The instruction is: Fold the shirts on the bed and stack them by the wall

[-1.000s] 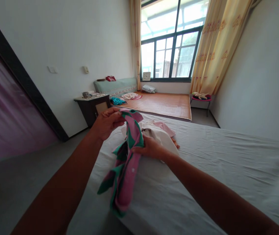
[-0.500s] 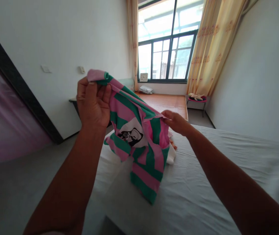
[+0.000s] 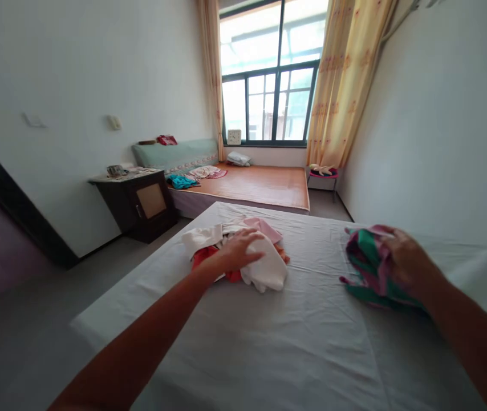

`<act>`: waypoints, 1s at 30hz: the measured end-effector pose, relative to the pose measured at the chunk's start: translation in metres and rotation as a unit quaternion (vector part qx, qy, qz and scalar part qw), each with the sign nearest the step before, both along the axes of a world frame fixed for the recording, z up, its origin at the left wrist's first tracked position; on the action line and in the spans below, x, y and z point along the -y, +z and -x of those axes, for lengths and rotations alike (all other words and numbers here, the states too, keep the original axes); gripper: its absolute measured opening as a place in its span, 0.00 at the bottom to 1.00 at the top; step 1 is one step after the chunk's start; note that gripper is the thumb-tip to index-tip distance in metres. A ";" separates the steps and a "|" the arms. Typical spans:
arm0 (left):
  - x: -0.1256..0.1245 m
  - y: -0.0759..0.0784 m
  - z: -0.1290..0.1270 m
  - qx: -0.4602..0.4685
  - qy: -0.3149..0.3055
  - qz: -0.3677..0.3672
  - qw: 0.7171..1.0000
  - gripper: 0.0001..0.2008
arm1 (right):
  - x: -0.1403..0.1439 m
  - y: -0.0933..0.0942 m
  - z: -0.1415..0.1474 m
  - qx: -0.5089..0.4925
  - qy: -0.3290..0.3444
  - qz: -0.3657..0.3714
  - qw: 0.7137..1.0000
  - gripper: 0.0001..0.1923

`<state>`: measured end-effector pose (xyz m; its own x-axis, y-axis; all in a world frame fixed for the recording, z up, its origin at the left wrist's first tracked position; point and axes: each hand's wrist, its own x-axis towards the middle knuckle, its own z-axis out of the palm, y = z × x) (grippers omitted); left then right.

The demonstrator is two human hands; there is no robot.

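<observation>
The striped shirt (image 3: 366,260) has moved to three o'clock of the clothes pile (image 3: 269,274), bunched in the right hand (image 3: 406,260); the left hand (image 3: 240,250), now free, spreads loosely over the pile.

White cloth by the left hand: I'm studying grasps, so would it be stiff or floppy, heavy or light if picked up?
The white cloth would probably flop, since it lies in soft, rumpled folds. It is likely light, as no bulky padding shows. Lifting it might drag the red cloth bunched against it.
</observation>
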<state>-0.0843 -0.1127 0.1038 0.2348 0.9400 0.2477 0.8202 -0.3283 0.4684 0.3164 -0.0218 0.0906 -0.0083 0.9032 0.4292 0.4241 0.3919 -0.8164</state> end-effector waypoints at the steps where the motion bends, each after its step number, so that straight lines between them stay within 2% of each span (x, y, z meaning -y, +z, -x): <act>1: -0.003 -0.014 -0.006 -0.097 -0.003 0.013 0.995 0.32 | 0.002 -0.022 0.000 0.015 -0.007 0.025 1.000 0.17; 3: -0.010 -0.036 -0.015 -0.233 0.007 0.022 0.972 0.40 | 0.005 -0.065 -0.001 0.032 0.000 0.073 0.997 0.18; 5: -0.019 -0.045 -0.017 -0.286 0.042 0.028 0.957 0.35 | 0.008 -0.100 -0.006 0.053 0.032 0.079 0.995 0.22; 7: -0.027 -0.044 -0.010 -0.288 0.071 0.032 0.954 0.26 | 0.011 -0.120 -0.012 0.080 0.046 0.063 0.994 0.26; 9: -0.033 -0.037 0.003 -0.277 0.074 0.030 0.958 0.22 | 0.015 -0.125 -0.017 0.117 0.053 0.043 0.991 0.27; 12: -0.034 -0.027 0.031 -0.269 0.093 0.021 0.958 0.19 | 0.025 -0.119 -0.017 0.175 0.075 0.004 0.982 0.27; 14: -0.030 -0.025 0.046 -0.287 0.100 0.021 0.952 0.24 | 0.031 -0.113 -0.015 0.221 0.090 -0.025 0.971 0.30; 16: -0.025 -0.024 0.049 -0.317 0.090 0.048 0.943 0.28 | 0.035 -0.108 -0.013 0.281 0.101 -0.044 0.953 0.35; 18: -0.021 -0.023 0.032 -0.346 0.101 0.065 0.931 0.27 | 0.036 -0.105 -0.015 0.337 0.088 -0.046 0.936 0.34; 21: -0.022 -0.024 -0.028 -0.331 0.112 -0.008 0.937 0.20 | 0.032 -0.103 -0.024 0.375 0.029 -0.028 0.926 0.30; 23: -0.027 -0.032 -0.080 -0.277 0.033 -0.043 0.959 0.18 | 0.029 -0.103 -0.030 0.370 -0.005 -0.015 0.929 0.27; 26: -0.041 -0.059 -0.141 -0.236 -0.082 0.009 0.968 0.23 | 0.029 -0.102 -0.035 0.359 -0.021 -0.006 0.933 0.25; 28: -0.054 -0.080 -0.156 -0.233 -0.104 0.045 0.966 0.27 | 0.032 -0.102 -0.036 0.364 -0.018 -0.006 0.931 0.24; 30: -0.068 -0.099 -0.148 -0.237 -0.057 0.059 0.968 0.27 | 0.034 -0.103 -0.035 0.369 -0.009 -0.006 0.929 0.21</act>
<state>0.0637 -0.0448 0.0050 0.4000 0.9163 -0.0215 0.9136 -0.3967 0.0890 0.3518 -0.0560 -0.0121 -0.2887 0.9016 0.3223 0.8736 0.3858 -0.2967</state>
